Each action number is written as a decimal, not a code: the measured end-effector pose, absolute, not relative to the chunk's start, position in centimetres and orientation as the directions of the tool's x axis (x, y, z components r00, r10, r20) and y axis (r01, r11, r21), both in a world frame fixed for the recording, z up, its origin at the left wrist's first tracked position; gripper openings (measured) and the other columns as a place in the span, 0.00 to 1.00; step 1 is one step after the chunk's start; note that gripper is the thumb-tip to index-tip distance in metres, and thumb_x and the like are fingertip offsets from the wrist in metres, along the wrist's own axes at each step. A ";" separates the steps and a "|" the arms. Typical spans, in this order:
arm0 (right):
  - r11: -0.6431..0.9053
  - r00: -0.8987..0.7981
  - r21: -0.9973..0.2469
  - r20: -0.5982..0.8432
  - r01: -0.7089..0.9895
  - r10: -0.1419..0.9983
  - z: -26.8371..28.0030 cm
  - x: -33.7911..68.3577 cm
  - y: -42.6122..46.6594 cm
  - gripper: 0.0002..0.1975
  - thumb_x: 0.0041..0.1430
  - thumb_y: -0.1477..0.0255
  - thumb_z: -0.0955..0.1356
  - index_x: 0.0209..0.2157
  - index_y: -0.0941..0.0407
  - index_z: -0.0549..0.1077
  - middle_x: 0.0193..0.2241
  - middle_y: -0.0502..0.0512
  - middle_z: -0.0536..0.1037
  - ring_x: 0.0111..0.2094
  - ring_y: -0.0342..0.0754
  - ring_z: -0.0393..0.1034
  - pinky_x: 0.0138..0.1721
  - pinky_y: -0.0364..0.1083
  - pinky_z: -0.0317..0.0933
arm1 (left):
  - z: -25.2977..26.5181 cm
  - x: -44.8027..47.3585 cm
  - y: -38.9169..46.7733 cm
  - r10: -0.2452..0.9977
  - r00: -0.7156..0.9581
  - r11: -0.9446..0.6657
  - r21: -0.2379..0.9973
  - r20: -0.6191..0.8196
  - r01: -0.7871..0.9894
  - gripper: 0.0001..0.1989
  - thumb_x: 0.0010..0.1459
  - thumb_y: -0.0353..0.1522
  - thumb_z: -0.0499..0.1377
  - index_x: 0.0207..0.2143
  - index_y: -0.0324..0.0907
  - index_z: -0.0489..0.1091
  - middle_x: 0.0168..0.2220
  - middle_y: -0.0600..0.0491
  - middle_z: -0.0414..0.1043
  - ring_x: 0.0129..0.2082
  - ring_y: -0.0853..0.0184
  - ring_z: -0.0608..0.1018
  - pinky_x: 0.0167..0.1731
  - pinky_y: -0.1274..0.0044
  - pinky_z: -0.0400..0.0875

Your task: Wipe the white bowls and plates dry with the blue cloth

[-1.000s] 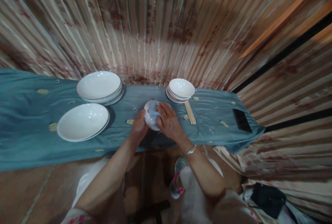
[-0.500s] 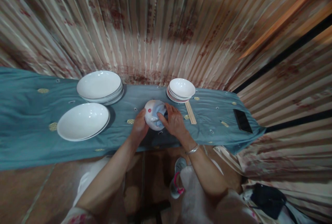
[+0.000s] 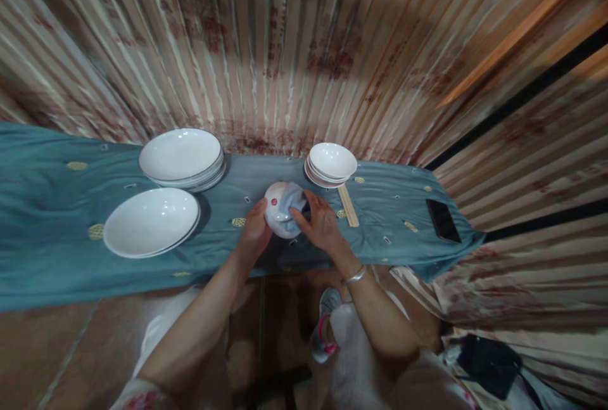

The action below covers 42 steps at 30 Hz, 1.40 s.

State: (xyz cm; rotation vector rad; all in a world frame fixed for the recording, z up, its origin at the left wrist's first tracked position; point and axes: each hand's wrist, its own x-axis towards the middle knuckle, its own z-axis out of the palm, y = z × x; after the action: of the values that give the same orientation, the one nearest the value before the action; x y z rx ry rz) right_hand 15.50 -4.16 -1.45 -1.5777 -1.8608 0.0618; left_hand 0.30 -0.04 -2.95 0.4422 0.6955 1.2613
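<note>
In the middle of the head view, my left hand (image 3: 255, 227) grips the left rim of a small white bowl (image 3: 274, 212) with a red mark inside. My right hand (image 3: 321, 220) pinches a light blue cloth (image 3: 292, 199) and presses it against the bowl's right side and inner wall. The bowl is tilted so its inside faces me. A silver bracelet sits on my right wrist. Just beyond my right hand stands a stack of small white bowls (image 3: 332, 160), with a bundle of chopsticks (image 3: 349, 206) lying beside it.
To the left are a stack of large white plates (image 3: 180, 154) and, nearer, more large white dishes (image 3: 151, 222). A black phone (image 3: 443, 220) lies at the right end of the blue-green tablecloth (image 3: 47, 226). A pleated curtain (image 3: 266, 49) hangs close behind the table.
The cloth's folds have shifted slightly over the bowl with my right hand. My left hand keeps its hold, and the dishes stay where they were.
</note>
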 end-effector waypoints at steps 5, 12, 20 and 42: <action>0.335 -0.099 -0.467 0.459 0.818 0.883 -1.2 15.6 -4.1 0.27 0.68 0.61 0.64 0.63 0.60 0.65 0.57 0.70 0.74 0.59 0.60 0.69 0.62 0.62 0.63 | -3.2 0.3 -0.1 0.963 0.144 0.262 0.666 -0.227 -0.698 0.12 0.61 0.33 0.59 0.40 0.34 0.78 0.37 0.43 0.82 0.50 0.55 0.81 0.55 0.64 0.73; 0.424 -0.209 -0.415 0.471 0.805 0.857 -0.9 14.8 -4.2 0.23 0.68 0.67 0.61 0.62 0.59 0.68 0.63 0.67 0.69 0.66 0.56 0.59 0.67 0.61 0.56 | -3.3 0.4 -0.2 0.972 0.170 0.236 0.654 -0.163 -0.719 0.13 0.61 0.33 0.59 0.43 0.34 0.77 0.41 0.43 0.82 0.51 0.55 0.80 0.55 0.65 0.72; 0.472 -0.276 -0.339 0.490 0.814 0.827 -0.9 13.7 -5.6 0.19 0.68 0.71 0.61 0.56 0.57 0.73 0.63 0.65 0.68 0.69 0.56 0.54 0.67 0.62 0.56 | -3.2 0.3 0.1 0.952 0.141 0.287 0.640 -0.270 -0.713 0.11 0.63 0.30 0.56 0.38 0.33 0.77 0.39 0.43 0.82 0.43 0.60 0.82 0.52 0.69 0.73; 0.250 -0.004 -0.452 0.478 0.857 0.879 -1.5 14.9 -3.3 0.21 0.69 0.62 0.63 0.56 0.58 0.68 0.49 0.69 0.78 0.52 0.61 0.73 0.56 0.62 0.66 | -2.7 0.5 -0.2 0.949 0.179 0.307 0.641 -0.259 -0.704 0.11 0.62 0.32 0.59 0.41 0.33 0.77 0.38 0.42 0.82 0.49 0.56 0.81 0.56 0.64 0.72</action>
State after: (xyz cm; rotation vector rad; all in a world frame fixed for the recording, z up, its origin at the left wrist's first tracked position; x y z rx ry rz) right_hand 14.92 -3.25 -1.47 -1.5854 -1.8345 0.0406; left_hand 0.54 -0.23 -2.70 0.4228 0.6974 1.2182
